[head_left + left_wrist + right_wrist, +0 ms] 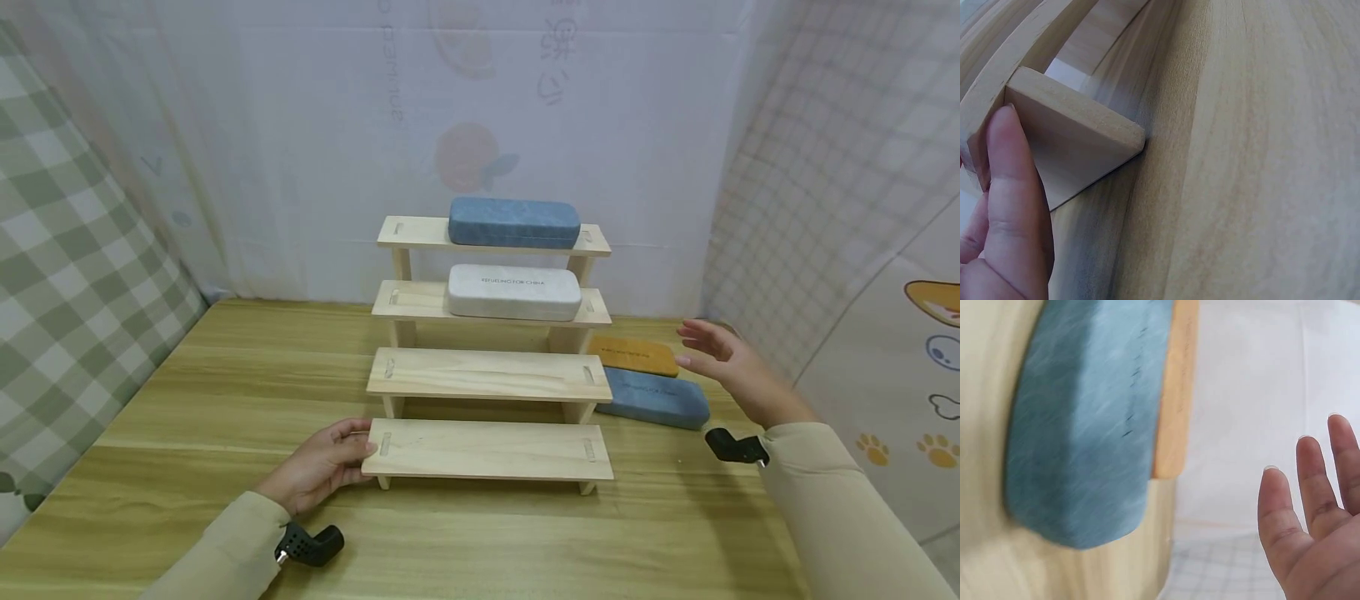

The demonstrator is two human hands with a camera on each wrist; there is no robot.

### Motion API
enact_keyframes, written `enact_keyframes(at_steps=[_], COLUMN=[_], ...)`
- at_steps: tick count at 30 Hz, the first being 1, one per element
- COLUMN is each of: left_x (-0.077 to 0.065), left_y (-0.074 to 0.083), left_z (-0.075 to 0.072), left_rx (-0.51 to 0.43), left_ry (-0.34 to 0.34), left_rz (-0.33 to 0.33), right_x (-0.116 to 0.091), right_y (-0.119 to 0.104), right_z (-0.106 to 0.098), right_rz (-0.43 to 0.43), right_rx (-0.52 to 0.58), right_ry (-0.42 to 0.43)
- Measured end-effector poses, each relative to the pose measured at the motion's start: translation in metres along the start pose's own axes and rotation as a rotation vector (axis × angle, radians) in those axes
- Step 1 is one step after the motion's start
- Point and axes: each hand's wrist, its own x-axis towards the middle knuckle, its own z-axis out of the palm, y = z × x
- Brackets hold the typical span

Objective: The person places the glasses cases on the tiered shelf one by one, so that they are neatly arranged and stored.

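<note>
A pale wooden stepped display rack (487,450) with several tiers stands in the middle of the table. At its lowest step, my left hand (322,462) grips the left end; the left wrist view shows the thumb (1019,187) against the board's edge, beside the rack's leg (1079,119). My right hand (738,375) is held in the air with fingers spread and nothing in it. Just left of it, a blue glasses case (656,398) and an orange glasses case (637,356) lie on the table, their left ends partly hidden behind the rack.
A blue glasses case (514,223) sits on the top tier, and a white glasses case (514,293) with printed lettering on the tier below. White printed cloth (315,150) hangs behind the wooden table (225,400). Checked green fabric (67,233) borders the left side.
</note>
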Motion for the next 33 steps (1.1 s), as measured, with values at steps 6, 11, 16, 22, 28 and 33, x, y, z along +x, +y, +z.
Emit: enact_keyframes(at_steps=[6, 11, 16, 22, 28, 33], left_x=[0.000, -0.001, -0.001, 0.000, 0.000, 0.000], left_y=[0.000, 0.000, 0.000, 0.000, -0.001, 0.000], left_z=[0.000, 0.000, 0.001, 0.001, 0.000, 0.000], left_rx=[-0.002, -0.002, -0.002, -0.004, 0.001, 0.001], left_ry=[-0.002, -0.001, 0.007, 0.007, 0.002, 0.004], left_rz=[-0.001, -0.002, -0.008, -0.006, -0.002, -0.001], right_x=[-0.007, -0.010, -0.013, -0.017, -0.014, -0.012], right_y=[0.027, 0.047, 0.059, 0.067, 0.073, 0.076], right_z=[-0.001, -0.001, 0.000, 0.002, 0.007, 0.009], right_rz=[0.036, 0.049, 0.089, 0.113, 0.126, 0.129], right_rx=[-0.002, 0.005, 0.076, 0.059, 0.023, 0.002], right_ry=[0.008, 0.009, -0.048, -0.096, -0.109, -0.112])
